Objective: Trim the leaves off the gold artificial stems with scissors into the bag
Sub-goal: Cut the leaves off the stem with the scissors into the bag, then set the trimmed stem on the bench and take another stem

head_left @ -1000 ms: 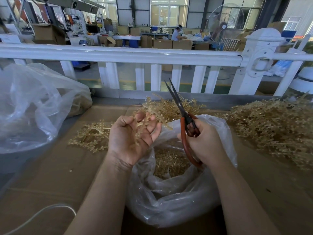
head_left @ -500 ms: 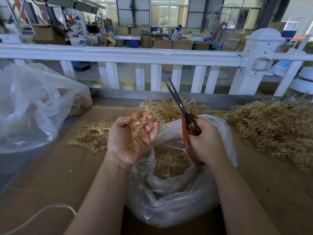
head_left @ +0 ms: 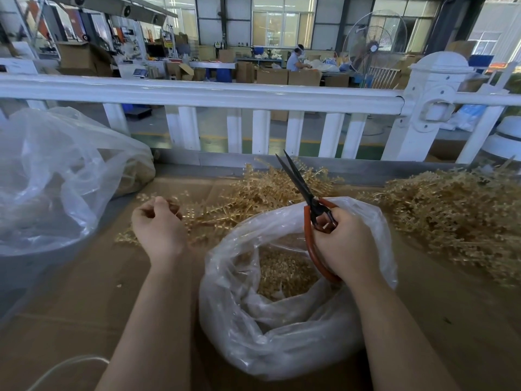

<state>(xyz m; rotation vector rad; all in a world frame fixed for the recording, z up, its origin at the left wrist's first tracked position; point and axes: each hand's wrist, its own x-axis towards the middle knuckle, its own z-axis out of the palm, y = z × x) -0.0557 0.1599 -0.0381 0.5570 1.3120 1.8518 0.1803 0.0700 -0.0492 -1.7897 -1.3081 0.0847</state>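
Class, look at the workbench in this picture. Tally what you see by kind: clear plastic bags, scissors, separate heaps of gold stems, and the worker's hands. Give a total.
Clear plastic bags: 2, the open bag in front and the big bag at left
Scissors: 1
Heaps of gold stems: 2, middle heap and right heap
Hands: 2, left hand and right hand
Total: 7
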